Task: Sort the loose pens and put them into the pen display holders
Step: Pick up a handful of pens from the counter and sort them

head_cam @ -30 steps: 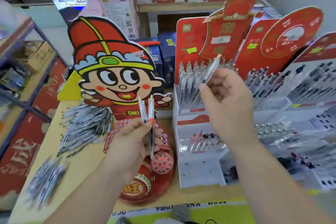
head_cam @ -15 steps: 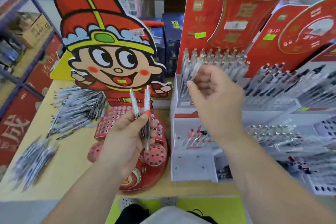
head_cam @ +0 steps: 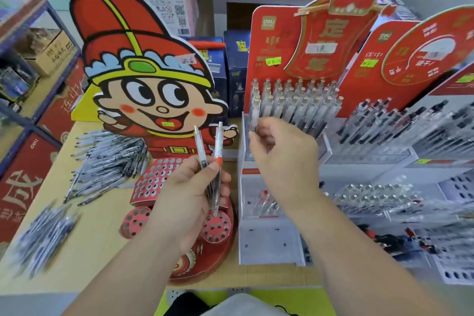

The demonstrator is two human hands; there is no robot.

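Your right hand [head_cam: 284, 161] pinches a clear pen [head_cam: 254, 113] upright at the left edge of the top tier of the red-backed display holder [head_cam: 266, 41]. Its lower end is hidden behind your fingers, so I cannot tell whether it is seated. That tier looks nearly full. Your left hand [head_cam: 187, 200] grips two pens [head_cam: 199, 147] waiting their turn, one dark-banded and one with an orange grip.

Much looks left to do: a big heap of loose pens [head_cam: 107, 159] lies on the bench [head_cam: 102, 259] to your left, a second heap [head_cam: 43, 233] nearer you. The cartoon holder [head_cam: 154, 100] shows rows of bare holes, and the lower tier [head_cam: 264, 202] has only a few pens. Further holders [head_cam: 384, 126] crowd the right — mind the packed neighbours when you lower the pen.
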